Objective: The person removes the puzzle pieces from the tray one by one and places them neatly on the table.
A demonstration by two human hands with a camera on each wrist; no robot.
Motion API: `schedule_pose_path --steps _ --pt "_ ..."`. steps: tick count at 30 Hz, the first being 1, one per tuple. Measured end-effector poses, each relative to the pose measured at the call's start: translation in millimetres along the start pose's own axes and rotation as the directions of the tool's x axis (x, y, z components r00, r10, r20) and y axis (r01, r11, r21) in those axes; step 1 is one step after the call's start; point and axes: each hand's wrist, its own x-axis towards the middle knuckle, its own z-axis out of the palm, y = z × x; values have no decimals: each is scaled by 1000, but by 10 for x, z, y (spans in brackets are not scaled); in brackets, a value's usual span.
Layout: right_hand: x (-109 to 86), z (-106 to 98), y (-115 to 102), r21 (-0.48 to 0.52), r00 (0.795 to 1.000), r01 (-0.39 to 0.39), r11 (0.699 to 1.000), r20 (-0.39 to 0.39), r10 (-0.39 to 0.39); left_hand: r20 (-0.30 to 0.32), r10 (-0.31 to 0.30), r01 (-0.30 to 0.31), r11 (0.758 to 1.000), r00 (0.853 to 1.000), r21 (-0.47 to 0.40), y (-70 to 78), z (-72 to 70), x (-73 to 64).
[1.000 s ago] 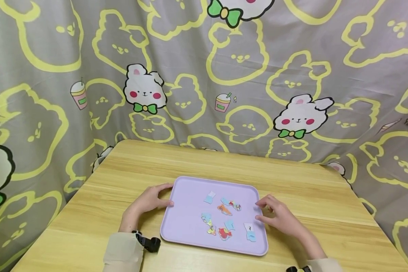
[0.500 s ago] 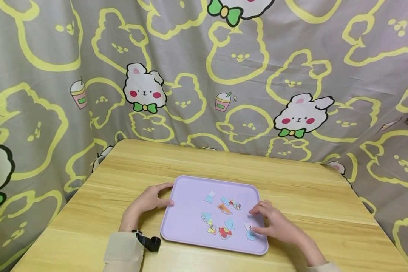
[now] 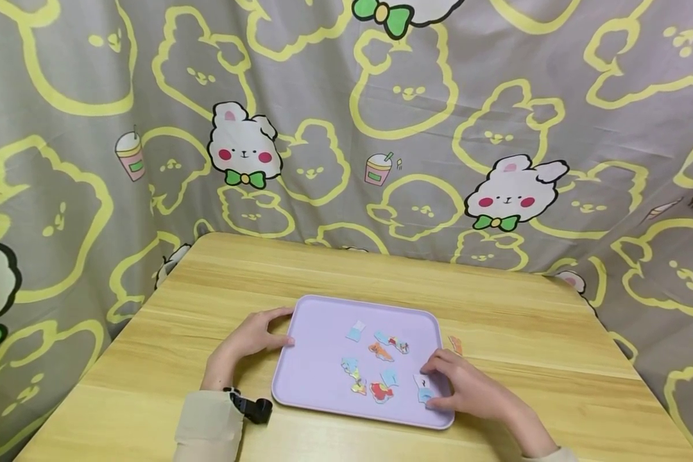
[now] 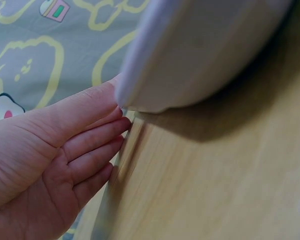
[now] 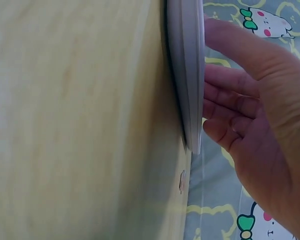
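My left hand [image 3: 256, 335] rests at the left side of the lilac tray [image 3: 306, 385], thumb at the rim and fingers stretched along the outside. In the left wrist view the fingers [image 4: 97, 152] lie nearly straight beside the tray's edge. My right hand [image 3: 468, 385] reaches over the right rim. Its fingertips and thumb stand apart at a white-and-blue puzzle piece [image 3: 421, 386]. The right wrist view shows the tray's side hiding these fingertips. Other pieces lie on the tray: an orange one [image 3: 380, 351], a red one [image 3: 380, 392] and a blue-and-white one [image 3: 355, 331].
A loose orange piece [image 3: 455, 344] lies on the wooden table [image 3: 237, 269], just right of the tray. More puzzle pieces [image 3: 351, 367] sit mid-tray. A patterned curtain [image 3: 323, 128] hangs behind the table. A black wrist camera [image 3: 256, 409] is strapped to the left wrist.
My right hand has moved from the tray's right rim inward and toward me, to the white-and-blue piece. The orange piece beside the tray has come into view. My left hand stays put.
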Motion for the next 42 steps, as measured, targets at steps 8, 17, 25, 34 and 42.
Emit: schedule_pose_path --steps 8,17,25,34,42 --pt "18 -17 -3 -58 999 46 997 8 -46 -2 4 -4 1000 1000 11 10 -15 8" --pt "71 14 -1 -79 997 74 994 -16 -76 -7 0 0 1000 1000 4 18 -29 9" --pt "75 61 33 -25 996 62 998 -67 -64 -1 -7 7 1000 1000 -4 16 -18 -1" --pt "97 89 91 93 980 79 992 -189 -60 -2 -9 9 1000 1000 -17 28 0 -15" --pt "117 89 131 125 952 151 981 -286 -110 -3 -9 9 1000 1000 -18 23 8 -10"
